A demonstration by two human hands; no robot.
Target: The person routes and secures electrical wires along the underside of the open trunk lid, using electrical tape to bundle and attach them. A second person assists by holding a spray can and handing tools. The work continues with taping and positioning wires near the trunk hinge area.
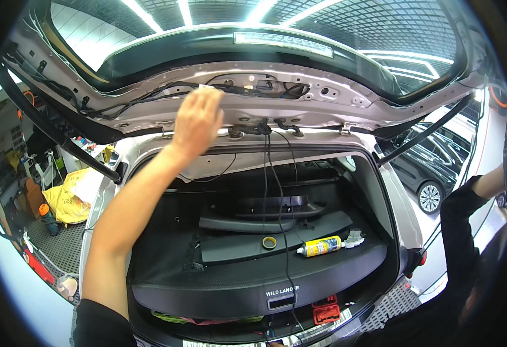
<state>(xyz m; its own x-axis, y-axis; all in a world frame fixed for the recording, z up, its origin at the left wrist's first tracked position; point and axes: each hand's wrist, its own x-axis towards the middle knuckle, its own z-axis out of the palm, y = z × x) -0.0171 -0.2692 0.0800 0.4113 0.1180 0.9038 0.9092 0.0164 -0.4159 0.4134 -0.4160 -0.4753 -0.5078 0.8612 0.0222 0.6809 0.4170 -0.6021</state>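
My left hand (pixel 198 121) is raised to the inner frame of the lifted tailgate (pixel 166 122), its back toward me and its fingers bent together. At its fingertips a small white piece (pixel 209 87) shows beside the black wiring harness (pixel 175 88). What the fingers grip is mostly hidden behind the hand. To the right of the hand is an opening in the metal with wires in it. My right arm (pixel 460 222), in a black sleeve, bends up at the right edge; its hand lies outside the picture.
Loose black cables (pixel 285 231) hang from the tailgate hinge into the boot. On the cargo cover (pixel 207 292) lie dark trim panels (pixel 247 224), a tape roll (pixel 269 242) and a yellow spray can (pixel 321 246). A red box (pixel 326 312) sits below. Struts (pixel 56 124) flank the opening.
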